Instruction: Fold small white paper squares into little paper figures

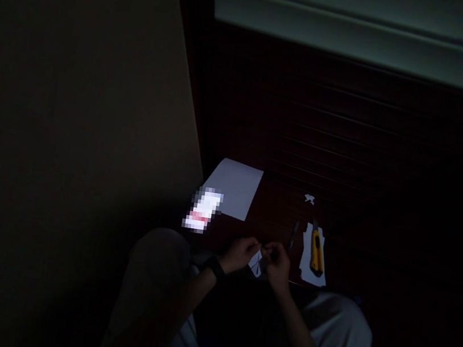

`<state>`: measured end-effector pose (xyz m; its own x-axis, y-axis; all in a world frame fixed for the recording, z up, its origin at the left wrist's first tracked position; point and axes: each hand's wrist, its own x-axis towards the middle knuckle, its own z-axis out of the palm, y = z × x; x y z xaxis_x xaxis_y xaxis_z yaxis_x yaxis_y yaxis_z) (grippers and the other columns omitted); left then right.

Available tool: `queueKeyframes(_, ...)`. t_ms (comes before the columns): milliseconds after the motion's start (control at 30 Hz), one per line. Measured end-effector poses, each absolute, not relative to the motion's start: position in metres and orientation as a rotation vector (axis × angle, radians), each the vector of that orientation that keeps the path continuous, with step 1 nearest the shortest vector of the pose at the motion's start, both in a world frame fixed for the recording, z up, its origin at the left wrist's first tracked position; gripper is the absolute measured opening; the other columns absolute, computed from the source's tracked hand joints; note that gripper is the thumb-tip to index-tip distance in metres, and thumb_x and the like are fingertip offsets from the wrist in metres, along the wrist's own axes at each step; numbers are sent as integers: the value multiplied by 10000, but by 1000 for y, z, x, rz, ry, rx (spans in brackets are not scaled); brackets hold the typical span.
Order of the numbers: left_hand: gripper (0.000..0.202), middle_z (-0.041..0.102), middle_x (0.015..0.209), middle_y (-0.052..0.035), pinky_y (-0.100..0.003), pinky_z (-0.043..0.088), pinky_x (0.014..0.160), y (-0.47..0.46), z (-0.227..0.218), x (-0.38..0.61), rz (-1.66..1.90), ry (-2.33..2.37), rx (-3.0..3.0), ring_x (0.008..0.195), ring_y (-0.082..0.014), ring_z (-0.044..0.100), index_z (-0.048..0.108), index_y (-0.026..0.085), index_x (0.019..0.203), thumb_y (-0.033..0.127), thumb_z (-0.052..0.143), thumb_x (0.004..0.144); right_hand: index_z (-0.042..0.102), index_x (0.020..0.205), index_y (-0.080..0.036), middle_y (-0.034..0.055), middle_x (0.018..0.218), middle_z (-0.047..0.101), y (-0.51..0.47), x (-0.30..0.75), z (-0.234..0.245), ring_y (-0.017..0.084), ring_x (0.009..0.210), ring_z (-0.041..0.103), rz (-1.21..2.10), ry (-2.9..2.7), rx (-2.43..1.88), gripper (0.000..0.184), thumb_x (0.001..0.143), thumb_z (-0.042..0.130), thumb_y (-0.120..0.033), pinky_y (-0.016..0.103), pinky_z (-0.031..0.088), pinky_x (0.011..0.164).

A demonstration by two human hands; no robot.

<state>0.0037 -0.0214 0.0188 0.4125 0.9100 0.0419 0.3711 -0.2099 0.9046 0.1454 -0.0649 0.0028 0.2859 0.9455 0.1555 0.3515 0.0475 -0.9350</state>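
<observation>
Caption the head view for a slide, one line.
Dim room: left hand and right hand pinch a small white paper at a dark table edge, yellow utility knife nearby.

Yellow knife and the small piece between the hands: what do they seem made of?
The yellow knife looks like matt moulded plastic, judging by its even colour; blade too dark to tell. The small white piece, pinched by the left hand and right hand, looks like thin matt paper, with sharp creased edges.
</observation>
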Motion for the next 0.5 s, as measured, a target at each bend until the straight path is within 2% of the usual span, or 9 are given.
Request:
queueKeyframes(267, 244, 588, 708, -6, -226, 366, 615, -26, 14, 6, 809, 1218, 1854, 654, -129, 520, 573, 177, 769, 329, 407, 863, 568, 902, -198, -2, 687, 578, -62, 148, 12, 148, 602, 543, 861, -1295, -1429, 200, 768, 560, -346, 244, 426, 556)
queueKeyframes(500, 215, 579, 783, -24, -247, 375, 691, -30, 15, 7, 857, 1259, 1905, 743, -145, 522, 572, 178, 764, 300, 422, 857, 591, 978, -228, -19, 719, 599, -61, 159, 24, 153, 628, 552, 1011, -1490, -1386, 330, 658, 653, -280, 252, 433, 571)
